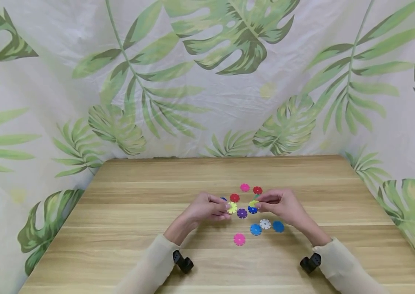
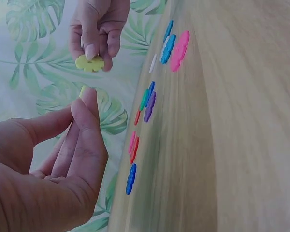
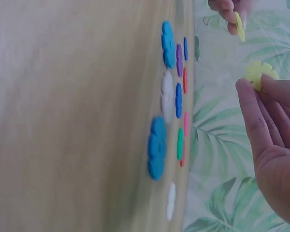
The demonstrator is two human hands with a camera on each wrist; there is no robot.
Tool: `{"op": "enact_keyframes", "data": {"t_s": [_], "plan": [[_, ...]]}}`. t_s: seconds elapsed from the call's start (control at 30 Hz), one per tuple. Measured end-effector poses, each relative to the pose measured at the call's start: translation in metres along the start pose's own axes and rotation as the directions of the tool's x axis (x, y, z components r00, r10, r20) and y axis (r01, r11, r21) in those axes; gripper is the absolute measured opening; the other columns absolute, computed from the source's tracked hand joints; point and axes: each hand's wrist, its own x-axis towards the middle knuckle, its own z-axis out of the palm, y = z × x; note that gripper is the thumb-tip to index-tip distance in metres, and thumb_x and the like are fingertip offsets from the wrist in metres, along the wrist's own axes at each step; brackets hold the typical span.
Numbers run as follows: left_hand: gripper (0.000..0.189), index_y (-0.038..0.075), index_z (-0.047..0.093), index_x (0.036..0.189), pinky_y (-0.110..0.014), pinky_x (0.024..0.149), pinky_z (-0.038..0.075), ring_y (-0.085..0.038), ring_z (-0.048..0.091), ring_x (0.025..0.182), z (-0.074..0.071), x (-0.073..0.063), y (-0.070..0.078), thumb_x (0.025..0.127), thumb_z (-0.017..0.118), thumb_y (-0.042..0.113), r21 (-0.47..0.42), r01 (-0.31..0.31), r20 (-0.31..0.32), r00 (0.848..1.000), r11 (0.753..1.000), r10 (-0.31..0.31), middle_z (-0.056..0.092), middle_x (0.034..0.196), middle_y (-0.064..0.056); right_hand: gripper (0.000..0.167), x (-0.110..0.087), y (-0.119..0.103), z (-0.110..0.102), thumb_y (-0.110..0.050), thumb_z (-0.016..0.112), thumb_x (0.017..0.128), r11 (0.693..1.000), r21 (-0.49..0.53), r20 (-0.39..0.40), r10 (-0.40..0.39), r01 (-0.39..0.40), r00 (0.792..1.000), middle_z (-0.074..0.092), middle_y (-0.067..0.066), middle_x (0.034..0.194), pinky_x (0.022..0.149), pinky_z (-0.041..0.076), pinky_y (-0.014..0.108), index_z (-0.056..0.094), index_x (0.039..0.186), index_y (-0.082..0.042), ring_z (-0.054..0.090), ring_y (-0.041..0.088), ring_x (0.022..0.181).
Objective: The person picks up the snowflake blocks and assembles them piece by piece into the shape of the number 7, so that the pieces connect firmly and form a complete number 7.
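Observation:
My left hand (image 1: 206, 207) pinches a yellow notched plastic disc (image 1: 232, 208) between thumb and fingertips, above the table. Across from it, my right hand (image 1: 282, 205) pinches another yellow notched disc (image 3: 256, 73) by its edge. The two discs face each other with a gap between them. In the left wrist view, only a sliver of the left disc shows past the fingertips, while the right disc (image 2: 90, 63) is plain. Beneath the hands lie a purple disc (image 1: 242, 213) and a dark blue disc (image 1: 253, 210). A green disc (image 3: 180, 144) is mostly hidden by my right fingers in the head view.
On the wooden table (image 1: 137, 237), red (image 1: 234, 197) and pink (image 1: 245, 187) discs lie farther back. Nearer are a white disc (image 1: 265, 223), light blue discs (image 1: 256, 229) and a pink disc (image 1: 239, 239). A leaf-patterned cloth (image 1: 229, 102) hangs behind the table.

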Motion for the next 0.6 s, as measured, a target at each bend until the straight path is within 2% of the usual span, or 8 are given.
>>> {"op": "enact_keyframes", "data": {"t_s": [0.1, 0.2, 0.37, 0.6], "plan": [[0.021, -0.004, 0.077, 0.114, -0.035, 0.087, 0.069, -0.023, 0.081, 0.087, 0.004, 0.0, 0.001, 0.099, 0.073, 0.01, -0.003, -0.006, 0.0, 1.0, 1.0, 0.006, 0.081, 0.098, -0.017, 0.02, 0.0, 0.001, 0.005, -0.01, 0.078, 0.094, 1.0, 0.016, 0.001, -0.015, 0.015, 1.0, 0.081, 0.02, 0.104, 0.083, 0.069, 0.034, 0.078, 0.11, 0.002, 0.081, 0.015, 0.088], [0.021, -0.004, 0.077, 0.114, -0.035, 0.087, 0.069, -0.023, 0.081, 0.088, 0.006, 0.001, 0.0, 0.099, 0.073, 0.01, -0.004, -0.007, -0.006, 1.0, 1.0, 0.007, 0.081, 0.099, -0.018, 0.019, 0.001, 0.0, 0.01, -0.007, 0.078, 0.094, 0.998, 0.052, -0.002, -0.028, 0.028, 1.0, 0.08, 0.022, 0.104, 0.082, 0.07, 0.034, 0.077, 0.11, 0.003, 0.081, 0.017, 0.088], [0.02, -0.001, 0.078, 0.113, -0.034, 0.087, 0.069, -0.024, 0.081, 0.09, 0.01, 0.0, 0.0, 0.099, 0.073, 0.012, 0.006, 0.0, -0.007, 1.0, 1.0, 0.0, 0.081, 0.101, -0.019, 0.021, 0.0, -0.003, 0.015, -0.007, 0.076, 0.095, 0.991, 0.134, 0.012, 0.0, -0.002, 1.0, 0.079, 0.026, 0.106, 0.087, 0.069, 0.043, 0.075, 0.111, 0.006, 0.081, 0.029, 0.091], [0.019, 0.0, 0.079, 0.112, -0.027, 0.08, 0.068, -0.017, 0.08, 0.082, 0.015, 0.001, -0.002, 0.098, 0.074, 0.012, -0.017, 0.001, -0.01, 1.0, 1.0, -0.001, 0.081, 0.098, -0.014, 0.025, 0.001, -0.002, 0.02, -0.012, 0.079, 0.094, 0.992, 0.123, 0.032, 0.01, -0.014, 0.999, 0.079, 0.026, 0.106, 0.087, 0.069, 0.043, 0.075, 0.111, 0.006, 0.08, 0.038, 0.094]]}}
